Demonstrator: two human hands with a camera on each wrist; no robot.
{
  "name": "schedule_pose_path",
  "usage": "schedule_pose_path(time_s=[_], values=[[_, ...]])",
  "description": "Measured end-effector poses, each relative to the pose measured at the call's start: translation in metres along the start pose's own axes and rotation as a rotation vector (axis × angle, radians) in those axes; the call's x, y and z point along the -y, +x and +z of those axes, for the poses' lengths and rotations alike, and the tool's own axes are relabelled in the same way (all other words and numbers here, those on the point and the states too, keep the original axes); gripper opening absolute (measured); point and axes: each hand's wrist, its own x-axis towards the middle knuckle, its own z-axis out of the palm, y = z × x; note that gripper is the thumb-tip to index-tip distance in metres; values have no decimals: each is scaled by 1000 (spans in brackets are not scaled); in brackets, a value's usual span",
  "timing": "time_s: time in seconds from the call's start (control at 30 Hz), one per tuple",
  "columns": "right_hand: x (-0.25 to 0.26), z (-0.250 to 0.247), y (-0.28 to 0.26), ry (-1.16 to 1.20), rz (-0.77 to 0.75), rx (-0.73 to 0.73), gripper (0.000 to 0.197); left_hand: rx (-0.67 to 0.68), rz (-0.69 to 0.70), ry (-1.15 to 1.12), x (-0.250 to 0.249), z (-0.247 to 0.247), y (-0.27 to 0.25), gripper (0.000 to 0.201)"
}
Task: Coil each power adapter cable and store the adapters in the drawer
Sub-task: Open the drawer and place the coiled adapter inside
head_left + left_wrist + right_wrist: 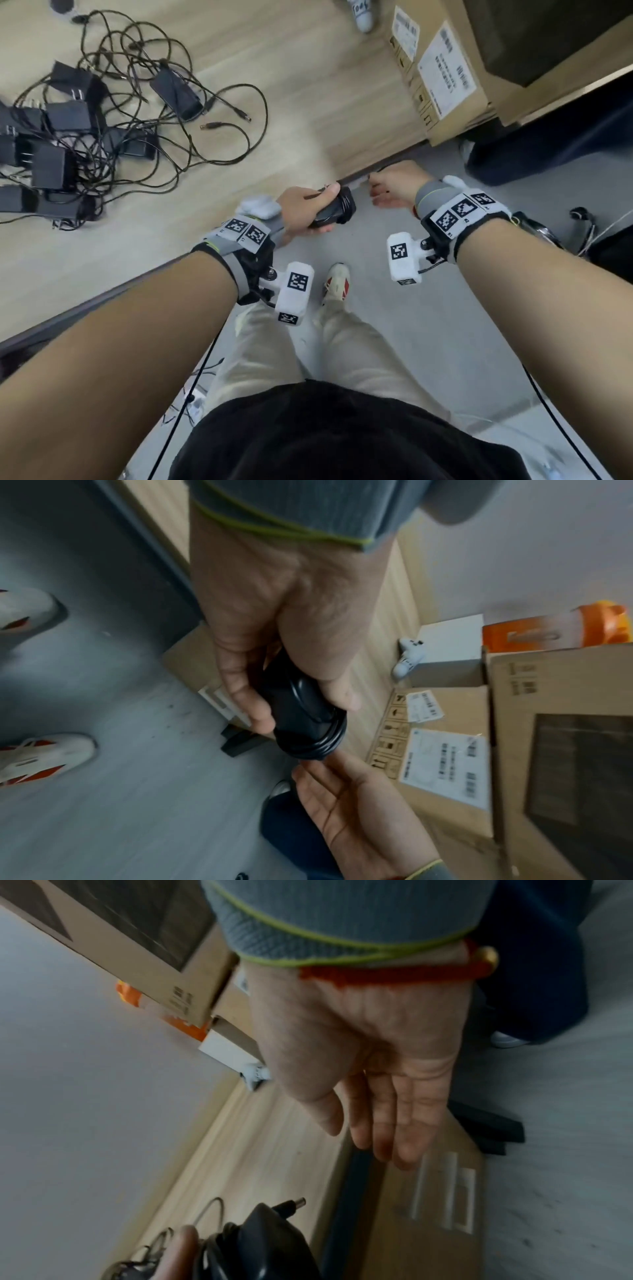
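Note:
My left hand (305,212) grips a black power adapter (334,210) with its cable wound round it, just off the table's front edge. In the left wrist view the thumb and fingers (246,691) curl round the adapter (304,723), and the coils show at its end. My right hand (390,192) hovers beside it at the table edge, open and holding nothing. Its straight fingers (387,1123) point at a wood-coloured front with white labels (435,1199) under the table edge. A tangled pile of black adapters and cables (68,137) lies on the table at the left.
Cardboard boxes (442,68) with white labels stand on the table (291,85) at the back right. Grey floor and my own shoe (337,281) lie below the hands. Another person's dark trouser leg (548,150) stands to the right, near loose cables on the floor.

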Motion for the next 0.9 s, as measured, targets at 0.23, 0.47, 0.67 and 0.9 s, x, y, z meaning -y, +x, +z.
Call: schedule_pose_path(time_s=[0.23, 0.47, 0.67, 0.9], values=[[-30, -5, 52, -614, -123, -10, 38, 3, -140, -20, 40, 23, 32, 44], [-49, 23, 113, -995, -339, 9, 67, -44, -200, -83, 78, 26, 72, 35], [-60, 39, 152, -1127, -361, 40, 73, -86, -129, -81, 97, 23, 92, 28], [-61, 45, 166, -1114, -400, -40, 63, -144, -79, -60, 103, 19, 98, 37]])
